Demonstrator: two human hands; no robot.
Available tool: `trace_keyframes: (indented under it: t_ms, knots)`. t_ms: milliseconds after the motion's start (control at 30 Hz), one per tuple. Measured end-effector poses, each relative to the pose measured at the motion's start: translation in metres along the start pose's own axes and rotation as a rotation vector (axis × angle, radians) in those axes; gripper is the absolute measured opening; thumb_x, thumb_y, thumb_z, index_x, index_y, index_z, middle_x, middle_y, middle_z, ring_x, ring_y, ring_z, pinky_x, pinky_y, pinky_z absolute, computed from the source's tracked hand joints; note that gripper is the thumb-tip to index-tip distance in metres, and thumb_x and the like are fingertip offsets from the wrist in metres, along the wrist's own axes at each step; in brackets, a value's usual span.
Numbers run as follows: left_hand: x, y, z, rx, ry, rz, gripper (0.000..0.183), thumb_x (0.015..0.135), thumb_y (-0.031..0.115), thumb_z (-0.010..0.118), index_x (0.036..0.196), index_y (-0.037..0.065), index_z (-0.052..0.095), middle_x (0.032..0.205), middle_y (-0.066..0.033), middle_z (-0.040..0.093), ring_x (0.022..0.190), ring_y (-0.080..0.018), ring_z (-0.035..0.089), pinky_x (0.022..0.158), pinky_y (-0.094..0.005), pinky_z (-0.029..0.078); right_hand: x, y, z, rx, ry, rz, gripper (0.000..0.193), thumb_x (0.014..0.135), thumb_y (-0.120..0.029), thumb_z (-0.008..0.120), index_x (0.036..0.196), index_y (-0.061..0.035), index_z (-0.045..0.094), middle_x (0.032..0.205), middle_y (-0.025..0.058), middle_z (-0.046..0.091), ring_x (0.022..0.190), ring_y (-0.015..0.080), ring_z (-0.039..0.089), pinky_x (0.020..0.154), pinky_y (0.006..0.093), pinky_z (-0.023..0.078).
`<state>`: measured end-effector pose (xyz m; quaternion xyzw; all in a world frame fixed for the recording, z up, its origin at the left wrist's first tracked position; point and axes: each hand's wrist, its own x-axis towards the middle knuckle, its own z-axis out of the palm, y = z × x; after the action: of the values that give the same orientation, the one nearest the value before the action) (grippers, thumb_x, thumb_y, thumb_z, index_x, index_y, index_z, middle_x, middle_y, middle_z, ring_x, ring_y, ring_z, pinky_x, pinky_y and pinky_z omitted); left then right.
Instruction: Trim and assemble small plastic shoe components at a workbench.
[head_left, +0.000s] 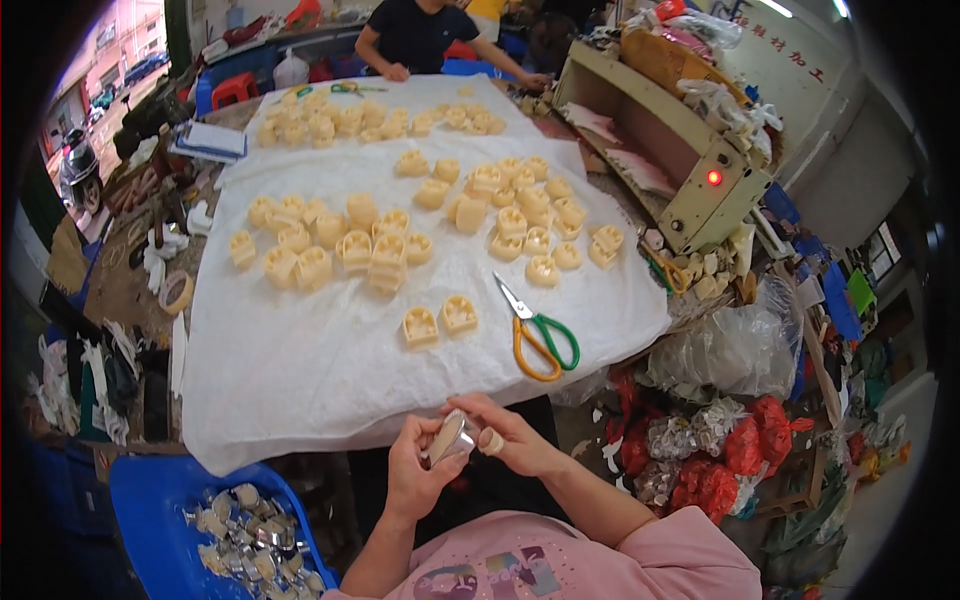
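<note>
My left hand [415, 470] and my right hand [510, 437] meet just below the table's near edge. Together they hold a small piece wrapped in clear shiny film [452, 436]; the left palm cups it from below and the right fingers pinch its top. A finger of the right hand wears tape. On the white sheet [300, 370] just beyond lie two cream moulded pieces [438, 320] side by side. Scissors with one green and one orange handle [538, 335] lie to their right.
Several more cream pieces [380, 235] lie in clusters across the sheet. A blue bin [150, 510] with wrapped pieces sits at my lower left. A beige machine with a red light [712, 178] stands at the right, bags below it. Another person [420, 35] works at the far end.
</note>
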<state>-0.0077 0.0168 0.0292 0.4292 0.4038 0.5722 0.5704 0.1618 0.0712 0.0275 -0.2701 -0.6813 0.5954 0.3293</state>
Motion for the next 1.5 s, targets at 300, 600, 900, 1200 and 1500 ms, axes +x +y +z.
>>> trace_keyframes:
  t_ms: [300,600,900,1200,1500]
  knots:
    - [-0.002,-0.001,0.0,-0.407,-0.147,-0.193,0.063,0.075,0.048,0.068,0.108,-0.002,0.049,0.077,-0.002,0.05,0.058,-0.0086,0.042,0.047,-0.0215,0.032,0.003,-0.008,-0.004,0.096,-0.112,-0.06,0.047,0.095,-0.038,0.046,0.127,-0.0046,0.046,0.118,0.0095,0.046,0.113,0.0217,0.043,0.097,0.0337,0.033]
    - [-0.009,0.001,0.003,-0.563,-0.199,-0.179,0.054,0.082,0.044,0.06,0.112,0.0,0.051,0.076,-0.001,0.048,0.059,-0.0112,0.041,0.049,-0.0261,0.033,0.001,-0.009,0.006,-0.021,-0.018,-0.105,0.031,0.095,-0.026,0.045,0.114,-0.0024,0.052,0.113,0.0102,0.047,0.11,0.0226,0.044,0.096,0.0328,0.034]
    - [-0.018,-0.003,0.0,-0.504,-0.197,-0.13,0.053,0.084,0.046,0.058,0.109,0.0,0.053,0.072,-0.002,0.048,0.06,-0.0121,0.044,0.049,-0.0269,0.034,-0.005,-0.008,0.016,-0.001,-0.009,-0.124,0.033,0.096,-0.03,0.044,0.113,-0.0027,0.052,0.11,0.0089,0.047,0.108,0.0208,0.044,0.096,0.0316,0.034]
    - [-0.033,0.006,-0.003,-0.583,-0.226,-0.124,0.06,0.08,0.048,0.062,0.113,-0.001,0.051,0.081,-0.0047,0.052,0.065,-0.0132,0.048,0.052,-0.0281,0.039,-0.009,-0.021,0.03,-0.126,0.01,-0.127,0.034,0.096,-0.031,0.044,0.112,-0.0021,0.052,0.111,0.0101,0.047,0.108,0.0226,0.045,0.096,0.0322,0.034]
    - [-0.039,-0.004,-0.016,-0.733,-0.403,-0.075,0.061,0.083,0.047,0.059,0.117,-0.003,0.049,0.09,-0.0081,0.055,0.066,-0.0148,0.05,0.053,-0.0292,0.041,-0.012,-0.047,0.043,-0.288,0.017,-0.149,0.033,0.094,-0.032,0.047,0.11,-0.0038,0.054,0.111,0.0111,0.047,0.106,0.0221,0.046,0.094,0.0329,0.035]
